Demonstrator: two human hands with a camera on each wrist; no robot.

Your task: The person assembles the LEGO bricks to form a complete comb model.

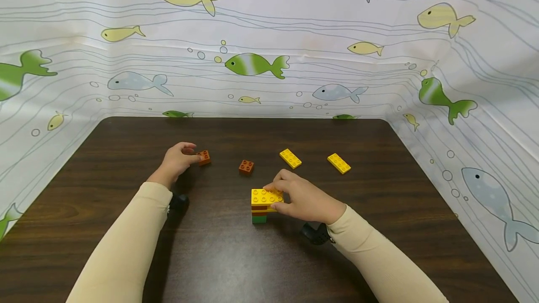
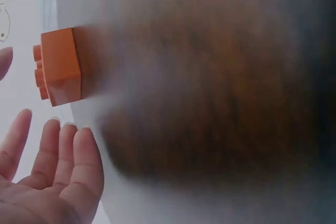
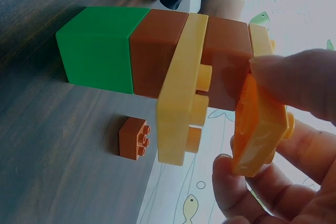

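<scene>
A small tower stands upright in the middle of the table. In the right wrist view it has a green brick point(image 3: 100, 51) at the base, then a brown brick point(image 3: 155, 51), a yellow plate point(image 3: 176, 114), another brown brick point(image 3: 226, 51) and a top yellow plate point(image 3: 260, 140). Both yellow plates jut out to one side. My right hand point(image 1: 305, 196) pinches the top yellow plate between thumb and fingers at its overhanging end. My left hand point(image 1: 178, 160) is beside the left loose brown brick point(image 1: 204, 158), fingers spread and apart from it in the left wrist view.
Another loose brown brick point(image 1: 246, 167) lies behind the tower. Farther right are two loose yellow plates, a nearer-centre yellow plate point(image 1: 290, 158) and a right-hand yellow plate point(image 1: 338, 163). A fish-patterned curtain point(image 1: 269, 22) surrounds the dark wooden table point(image 1: 219, 256).
</scene>
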